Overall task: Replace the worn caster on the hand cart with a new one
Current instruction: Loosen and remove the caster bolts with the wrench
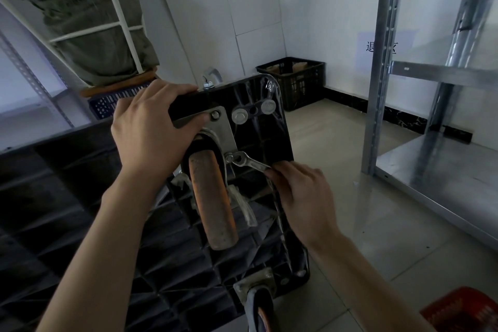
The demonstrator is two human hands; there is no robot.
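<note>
Upper left: a green sack (94, 32) slumps behind a white rack (118, 19).
Far corner: a black crate (296, 81) sits on the floor, against the wall.
Right side: a metal shelving unit (388, 62) stands there.
Lower right: a red basket (463, 310), partly cut off.

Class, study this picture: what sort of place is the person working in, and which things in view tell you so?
Probably a storeroom or small warehouse. Bare metal shelving stands on the right, a black plastic crate sits in the corner, and a stuffed green sack rests on a rack at the left.
</note>
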